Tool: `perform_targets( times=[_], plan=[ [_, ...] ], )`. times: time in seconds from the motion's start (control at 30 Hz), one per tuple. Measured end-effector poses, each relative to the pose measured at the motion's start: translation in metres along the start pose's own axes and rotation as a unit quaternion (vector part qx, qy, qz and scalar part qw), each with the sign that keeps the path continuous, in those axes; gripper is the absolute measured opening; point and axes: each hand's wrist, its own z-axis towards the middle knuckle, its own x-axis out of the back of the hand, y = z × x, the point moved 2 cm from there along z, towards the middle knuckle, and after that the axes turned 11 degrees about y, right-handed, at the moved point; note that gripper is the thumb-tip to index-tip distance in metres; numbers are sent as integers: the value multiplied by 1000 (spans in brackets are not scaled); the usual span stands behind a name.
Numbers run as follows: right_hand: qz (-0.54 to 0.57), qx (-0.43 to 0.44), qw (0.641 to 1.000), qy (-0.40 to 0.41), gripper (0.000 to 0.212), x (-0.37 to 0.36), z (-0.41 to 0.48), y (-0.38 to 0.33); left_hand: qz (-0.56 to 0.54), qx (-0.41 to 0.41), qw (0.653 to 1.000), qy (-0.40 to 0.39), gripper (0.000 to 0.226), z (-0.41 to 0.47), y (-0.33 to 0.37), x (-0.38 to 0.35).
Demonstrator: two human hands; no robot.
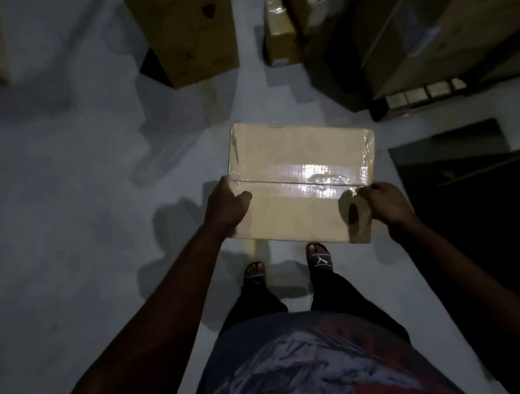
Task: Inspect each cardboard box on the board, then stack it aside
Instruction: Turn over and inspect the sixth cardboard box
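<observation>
A flat brown cardboard box (297, 166), sealed with shiny clear tape along its middle seam, is held in the air in front of me above the pale floor. My left hand (227, 205) grips its left edge, thumb on top. My right hand (384, 203) grips the near right corner, thumb on the top face. The box's top face is turned toward me and lies roughly level. Its underside is hidden.
A tall cardboard box (188, 25) stands on the floor ahead. More boxes (280, 27) are piled at the upper right beside large cartons (446, 16). A dark board or mat (452, 147) lies at the right. My sandalled feet (318, 256) stand below the box.
</observation>
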Motion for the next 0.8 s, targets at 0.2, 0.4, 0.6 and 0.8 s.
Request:
perform_targets(
  times=[0.2,0.4,0.6,0.8],
  plan=[
    [104,-75,986,108,48,55,-49,50,21,-127,990,-61,43,-25,50,-19],
    [200,-125,949,208,25,98,-81,98,60,-224,964,-131,38,-52,117,-70],
    [297,-170,891,299,21,152,-87,157,114,-297,927,-199,39,-91,188,-149],
    [321,-168,860,359,27,216,-75,212,127,-330,903,-245,39,-140,255,-230]
  ],
)
